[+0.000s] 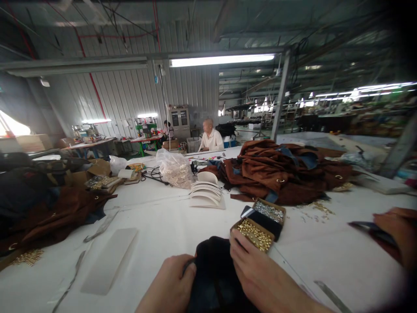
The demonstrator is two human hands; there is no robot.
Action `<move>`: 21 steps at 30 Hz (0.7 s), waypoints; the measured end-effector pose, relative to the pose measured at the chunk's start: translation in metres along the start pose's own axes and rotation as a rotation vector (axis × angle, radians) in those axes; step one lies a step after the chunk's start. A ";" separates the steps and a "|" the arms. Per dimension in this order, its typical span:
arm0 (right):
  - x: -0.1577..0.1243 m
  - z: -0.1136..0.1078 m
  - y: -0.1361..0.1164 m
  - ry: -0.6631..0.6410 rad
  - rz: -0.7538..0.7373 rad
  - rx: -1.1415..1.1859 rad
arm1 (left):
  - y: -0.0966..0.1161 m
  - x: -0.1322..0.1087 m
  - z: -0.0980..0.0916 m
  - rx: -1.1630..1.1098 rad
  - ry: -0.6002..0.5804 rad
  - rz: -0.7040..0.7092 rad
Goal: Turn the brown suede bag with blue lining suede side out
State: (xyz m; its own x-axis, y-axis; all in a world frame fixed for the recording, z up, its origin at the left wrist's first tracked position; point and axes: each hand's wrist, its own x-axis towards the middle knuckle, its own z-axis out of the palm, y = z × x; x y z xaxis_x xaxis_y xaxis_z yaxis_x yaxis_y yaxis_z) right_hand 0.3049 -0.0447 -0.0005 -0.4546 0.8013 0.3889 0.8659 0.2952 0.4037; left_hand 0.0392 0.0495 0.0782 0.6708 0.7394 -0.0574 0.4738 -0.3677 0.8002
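My left hand (171, 284) grips the left edge of a dark piece of fabric (213, 271) lying at the near edge of the white table (156, 226). My right hand (260, 278) presses flat on the fabric's right side. Its fingertips reach close to a small cardboard box of gold rivets (253, 234). Just behind that stand a black phone (260, 218) and a box of silver rivets (270, 211).
A heap of brown garments (280, 171) fills the table's far right; another brown pile (48, 213) lies left. White curved pieces (206, 191) and a plastic bag (176, 169) sit mid-table. Another person's hand (397, 232) holds something dark at right. A person (211, 137) sits far back.
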 end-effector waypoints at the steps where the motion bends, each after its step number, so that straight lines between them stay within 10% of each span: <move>1: 0.006 -0.016 0.012 -0.002 0.000 -0.116 | -0.001 -0.002 -0.003 0.004 0.005 -0.003; 7: 0.031 -0.057 0.038 -0.095 0.026 -0.367 | 0.011 -0.009 0.003 -0.032 -0.022 -0.010; 13: 0.031 -0.072 0.035 -0.306 -0.177 -0.029 | 0.018 -0.020 -0.002 -0.011 -0.026 -0.044; 21: -0.008 -0.090 0.077 -0.116 0.405 0.177 | 0.006 -0.038 -0.009 -0.130 -0.002 -0.075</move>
State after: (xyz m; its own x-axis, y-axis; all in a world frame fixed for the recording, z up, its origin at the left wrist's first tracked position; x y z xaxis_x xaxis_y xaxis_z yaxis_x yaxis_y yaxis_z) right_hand 0.3562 -0.0750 0.1015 -0.0538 0.9206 0.3869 0.9960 0.0218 0.0866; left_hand 0.0116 0.0241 0.0907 0.6377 0.7607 -0.1214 0.4451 -0.2353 0.8640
